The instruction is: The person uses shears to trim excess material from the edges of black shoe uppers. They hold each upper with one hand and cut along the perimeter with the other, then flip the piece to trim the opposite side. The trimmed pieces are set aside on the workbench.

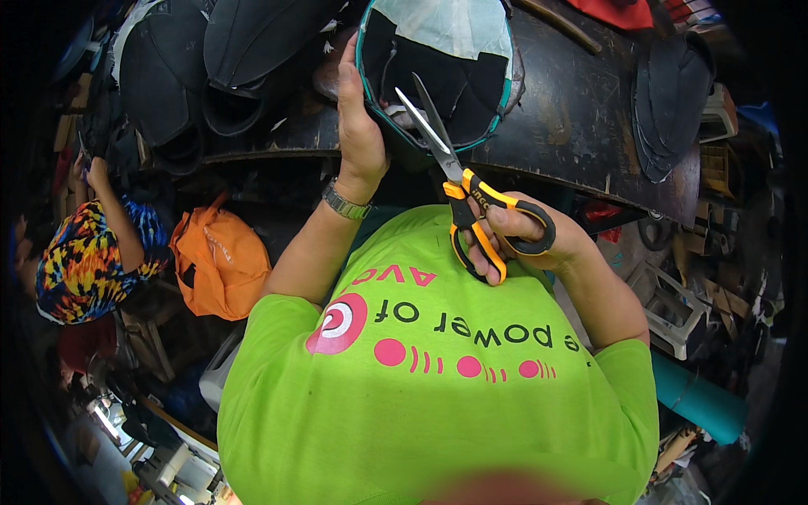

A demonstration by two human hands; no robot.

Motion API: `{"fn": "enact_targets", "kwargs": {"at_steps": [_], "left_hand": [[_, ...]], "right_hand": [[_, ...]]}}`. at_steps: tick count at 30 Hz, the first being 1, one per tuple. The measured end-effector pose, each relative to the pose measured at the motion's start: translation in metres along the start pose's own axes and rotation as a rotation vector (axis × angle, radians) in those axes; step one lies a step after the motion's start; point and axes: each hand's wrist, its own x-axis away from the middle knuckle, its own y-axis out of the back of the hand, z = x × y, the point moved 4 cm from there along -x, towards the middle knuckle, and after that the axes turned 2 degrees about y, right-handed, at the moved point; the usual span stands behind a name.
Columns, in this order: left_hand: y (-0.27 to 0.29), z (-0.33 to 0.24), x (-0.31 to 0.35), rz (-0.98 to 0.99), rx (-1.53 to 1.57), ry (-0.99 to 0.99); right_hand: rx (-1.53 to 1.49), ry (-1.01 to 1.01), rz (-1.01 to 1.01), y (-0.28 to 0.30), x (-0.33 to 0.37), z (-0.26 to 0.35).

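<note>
My right hand (pixel 526 231) has its fingers through the black-and-yellow handles of a pair of scissors (pixel 455 166). The blades are spread, their tips pointing up over the lower part of a rounded fabric piece (pixel 459 84). That piece is black with a pale panel at its top and teal edging around its rim. My left hand (pixel 362 126) supports the piece along its left edge, the thumb up and the other fingers mostly hidden behind it. A metal watch (pixel 345 201) circles my left wrist.
Black fabric pieces (pixel 164 71) are piled on the dark worktable (pixel 572 109) at left; another stack (pixel 672 101) lies at right. A wooden stick (pixel 560 25) rests at the back. An orange bag (pixel 220 261) hangs at left, near a person in a patterned top (pixel 101 252). A teal roll (pixel 699 400) is lower right.
</note>
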Motion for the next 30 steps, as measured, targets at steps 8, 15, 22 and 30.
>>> {"fn": "enact_targets", "kwargs": {"at_steps": [8, 15, 22, 30], "left_hand": [[-0.004, 0.001, 0.006, -0.002, -0.206, -0.056], [-0.007, -0.004, 0.007, -0.027, -0.312, -0.125], [-0.016, -0.009, 0.012, -0.001, -0.407, -0.230], [-0.017, -0.009, 0.010, 0.001, -0.454, -0.275]], "right_hand": [[0.096, -0.010, -0.048, -0.006, -0.006, 0.007], [0.100, -0.031, -0.159, -0.018, -0.004, 0.004], [0.189, 0.047, -0.297, -0.020, -0.008, 0.001], [0.188, 0.045, -0.362, -0.020, -0.005, 0.000]]}}
